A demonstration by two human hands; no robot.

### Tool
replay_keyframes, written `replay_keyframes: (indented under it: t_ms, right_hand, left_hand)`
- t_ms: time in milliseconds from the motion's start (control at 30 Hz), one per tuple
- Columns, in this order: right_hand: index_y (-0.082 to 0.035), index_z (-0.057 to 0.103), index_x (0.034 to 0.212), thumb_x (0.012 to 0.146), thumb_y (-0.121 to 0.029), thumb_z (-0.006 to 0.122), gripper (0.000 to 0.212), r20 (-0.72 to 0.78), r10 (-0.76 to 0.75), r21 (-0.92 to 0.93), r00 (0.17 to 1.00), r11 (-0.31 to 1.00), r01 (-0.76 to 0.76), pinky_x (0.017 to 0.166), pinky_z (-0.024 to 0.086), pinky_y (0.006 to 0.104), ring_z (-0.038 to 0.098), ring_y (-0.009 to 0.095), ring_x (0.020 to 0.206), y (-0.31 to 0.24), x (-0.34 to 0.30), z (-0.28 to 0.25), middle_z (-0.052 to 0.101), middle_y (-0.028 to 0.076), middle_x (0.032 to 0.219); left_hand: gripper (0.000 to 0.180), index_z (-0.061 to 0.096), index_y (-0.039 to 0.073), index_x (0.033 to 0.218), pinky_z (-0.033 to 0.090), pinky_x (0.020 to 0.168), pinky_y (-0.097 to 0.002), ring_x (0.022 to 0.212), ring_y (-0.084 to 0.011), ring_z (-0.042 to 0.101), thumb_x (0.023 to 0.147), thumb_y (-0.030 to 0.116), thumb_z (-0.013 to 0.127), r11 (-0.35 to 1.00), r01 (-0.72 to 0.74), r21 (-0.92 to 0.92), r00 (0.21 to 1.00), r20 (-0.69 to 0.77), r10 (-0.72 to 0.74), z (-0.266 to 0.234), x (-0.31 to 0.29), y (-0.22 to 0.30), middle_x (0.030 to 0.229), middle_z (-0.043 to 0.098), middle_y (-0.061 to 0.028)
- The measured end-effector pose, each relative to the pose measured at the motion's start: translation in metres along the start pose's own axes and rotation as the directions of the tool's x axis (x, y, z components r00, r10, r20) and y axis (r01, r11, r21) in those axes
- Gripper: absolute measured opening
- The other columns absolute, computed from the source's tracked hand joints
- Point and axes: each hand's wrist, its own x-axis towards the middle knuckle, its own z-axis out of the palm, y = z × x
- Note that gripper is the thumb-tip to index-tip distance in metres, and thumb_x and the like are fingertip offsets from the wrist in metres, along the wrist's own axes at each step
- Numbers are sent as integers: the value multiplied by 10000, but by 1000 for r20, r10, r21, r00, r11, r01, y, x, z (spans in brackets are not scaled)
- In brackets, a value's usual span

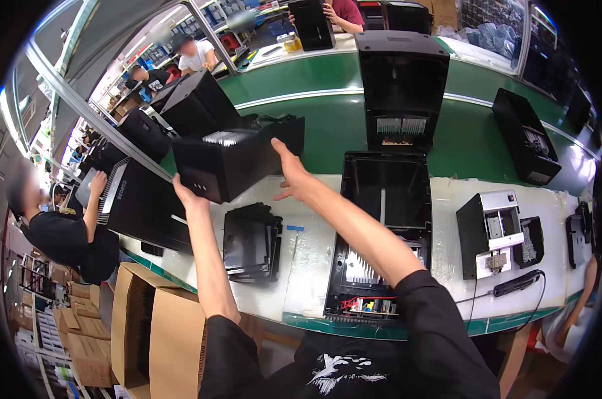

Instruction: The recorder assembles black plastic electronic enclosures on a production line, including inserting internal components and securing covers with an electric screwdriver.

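A black box-shaped housing (244, 166), tilted and with a slotted end, is between my two hands over the left part of the bench. My left hand (191, 197) grips its near left corner, with most of the fingers hidden under it. At the housing's right end is my right hand (289, 171), its thumb against the upper edge and other fingers spread lower down. Below it, a stack of flat black panels (247, 243) lies on the white bench top. In front of me stands an open black housing (387, 193) with silver heat-sink fins and coloured wires.
Several black cabinets, one upright (404, 80), stand along the green conveyor (327, 126). To the right are a silver-and-black device (493, 229) and a corded black tool (519, 282). A large open carton (158, 332) sits lower left. A co-worker (65, 229) works at the left.
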Motion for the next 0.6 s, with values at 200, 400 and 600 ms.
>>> replay_keyframes:
  t_ms: [200, 400, 600]
  right_hand:
    - [-97, -201, 1413, 659, -511, 668, 1223, -55, -2, -97, 998, 995, -3, 821, 417, 611, 458, 403, 1144, 20, 2, 43, 295, 229, 1400]
    - [-34, -40, 1397, 644, -294, 639, 1047, -98, -86, -55, 991, 995, 81, 709, 464, 561, 528, 368, 997, 31, 7, 33, 422, 206, 1258]
    - [-104, 598, 989, 811, -418, 446, 391, 41, -51, -96, 998, 994, 55, 824, 388, 615, 523, 301, 938, -11, -1, 9, 564, 82, 1035]
  left_hand:
    - [440, 576, 73, 1131, 421, 947, -373, 1055, -246, 559, 894, 418, 441, 1000, -10, -18, 1000, 26, 11, -14, -35, -10, 1128, 608, -60]
    - [483, 576, 71, 1122, 424, 941, -386, 1021, -237, 564, 837, 460, 559, 995, 85, -59, 967, 244, -68, -10, -26, -5, 1086, 616, -70]
    - [314, 501, 62, 1134, 430, 879, -329, 990, -193, 533, 895, 260, 543, 980, -185, -71, 954, 226, 197, 15, -40, -7, 1055, 550, -67]
